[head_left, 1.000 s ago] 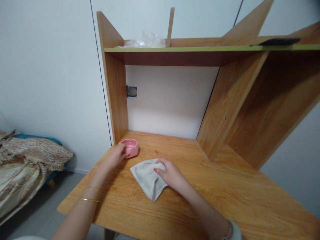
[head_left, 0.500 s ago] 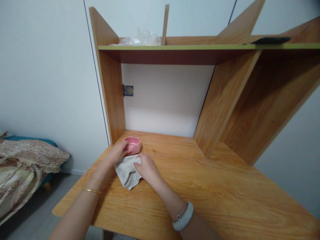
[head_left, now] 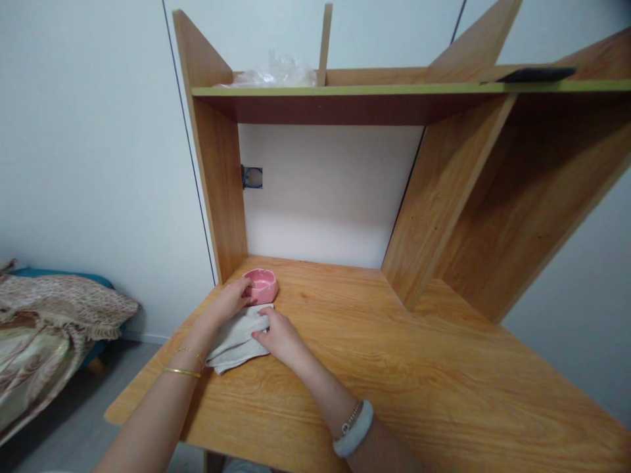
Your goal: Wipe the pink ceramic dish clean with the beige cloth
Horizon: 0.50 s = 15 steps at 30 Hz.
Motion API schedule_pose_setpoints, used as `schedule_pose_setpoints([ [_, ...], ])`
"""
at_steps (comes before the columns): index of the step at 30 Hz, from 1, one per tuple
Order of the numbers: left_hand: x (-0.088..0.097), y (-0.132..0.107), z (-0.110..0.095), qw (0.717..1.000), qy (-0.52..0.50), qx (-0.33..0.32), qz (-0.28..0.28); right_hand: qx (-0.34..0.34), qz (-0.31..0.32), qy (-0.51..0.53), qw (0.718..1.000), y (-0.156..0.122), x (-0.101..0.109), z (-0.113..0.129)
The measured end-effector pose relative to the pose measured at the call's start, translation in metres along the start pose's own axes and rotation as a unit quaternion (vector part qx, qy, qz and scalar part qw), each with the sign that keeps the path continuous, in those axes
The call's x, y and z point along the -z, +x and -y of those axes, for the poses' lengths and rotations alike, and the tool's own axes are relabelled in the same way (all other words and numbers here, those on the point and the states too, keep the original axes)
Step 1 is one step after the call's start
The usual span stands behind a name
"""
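A small glossy pink bowl (head_left: 267, 290) stands upright at the back left of the wooden desk (head_left: 374, 355). My left hand (head_left: 235, 299) is closed on the bowl's left rim, fingertips over the edge and inside it. Just in front of the bowl, a light grey cloth (head_left: 237, 340) lies creased on the desktop, partly under my left wrist. My right hand (head_left: 280, 334) pinches the cloth's right side between thumb and fingers.
A wooden side panel (head_left: 221, 190) rises left of the bowl, with an uncovered wall socket box (head_left: 253, 177) behind. Overhead, a shelf (head_left: 320, 92) carries a clear plastic bag (head_left: 279, 72) and a dark flat object (head_left: 537, 75). A bed with a patterned blanket (head_left: 64, 305) is at left.
My right hand has moved slightly left, and the cloth has shifted left with it, now spreading toward my left wrist. The bowl and my left hand have stayed in place.
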<state>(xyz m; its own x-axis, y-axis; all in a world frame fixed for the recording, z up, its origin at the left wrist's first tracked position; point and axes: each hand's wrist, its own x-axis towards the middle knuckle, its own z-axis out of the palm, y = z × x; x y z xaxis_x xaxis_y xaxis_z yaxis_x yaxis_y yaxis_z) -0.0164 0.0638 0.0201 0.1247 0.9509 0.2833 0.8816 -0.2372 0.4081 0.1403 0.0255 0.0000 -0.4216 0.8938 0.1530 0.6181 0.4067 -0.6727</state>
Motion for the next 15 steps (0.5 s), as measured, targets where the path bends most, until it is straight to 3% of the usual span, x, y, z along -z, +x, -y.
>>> schedule_pose_setpoints([
  [9, 0.000, -0.003, 0.001, 1.000, 0.001, 0.000, -0.002, 0.052, 0.036, -0.099, 0.993, -0.017, 0.007, 0.007],
  [15, 0.021, -0.021, -0.004, 0.998, -0.035, 0.050, -0.011, 0.077, 0.008, -0.085, 0.993, -0.023, 0.025, -0.006],
])
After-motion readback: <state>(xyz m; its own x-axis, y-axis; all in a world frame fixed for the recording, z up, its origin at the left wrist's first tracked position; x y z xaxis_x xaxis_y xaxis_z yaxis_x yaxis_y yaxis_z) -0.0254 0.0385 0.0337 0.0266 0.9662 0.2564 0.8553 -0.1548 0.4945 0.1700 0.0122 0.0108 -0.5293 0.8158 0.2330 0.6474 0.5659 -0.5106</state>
